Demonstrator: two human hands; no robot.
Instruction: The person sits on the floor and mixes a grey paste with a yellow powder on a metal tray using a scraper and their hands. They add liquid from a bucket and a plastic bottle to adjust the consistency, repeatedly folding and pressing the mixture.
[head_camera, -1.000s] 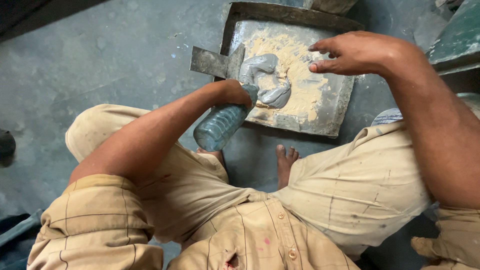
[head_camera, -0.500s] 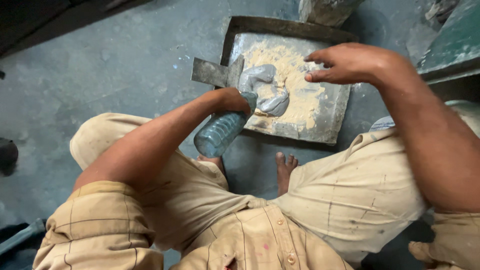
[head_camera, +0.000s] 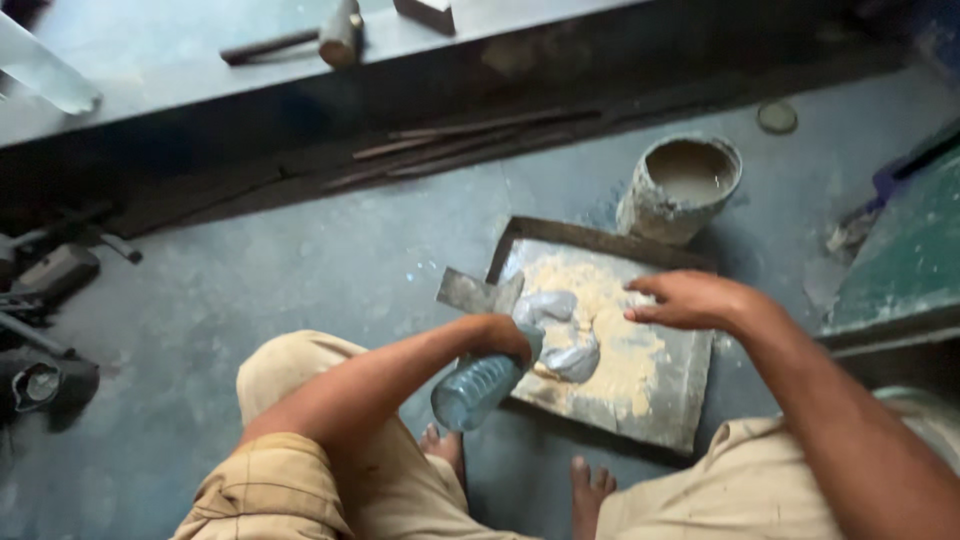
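Since half a second ago our view has tipped up: the tray (head_camera: 660, 420) that sat near the top edge now lies mid-picture, and we see a mud-caked round can (head_camera: 680, 187) just beyond its far right corner, a grey ledge (head_camera: 200, 90) across the far side with a hammer (head_camera: 335, 35) on it, and dark tools (head_camera: 50, 300) on the floor at far left. Both hands keep much the same places over the tray.

We can make out no label on the bottle (head_camera: 475, 388); it is clear, ribbed plastic with a bluish tint. The can is plain, crusted grey.

Our left hand (head_camera: 500, 338) is clamped round the bottle's neck end, tipping it mouth-down toward the tray's near left part, its base pointing back at our knee. Yellowish powder (head_camera: 620, 340) covers the tray, with grey wet patches (head_camera: 565, 335) beside the bottle's mouth. Our right hand (head_camera: 690, 298) hovers flat over the powder, fingers together and extended left, holding nothing.
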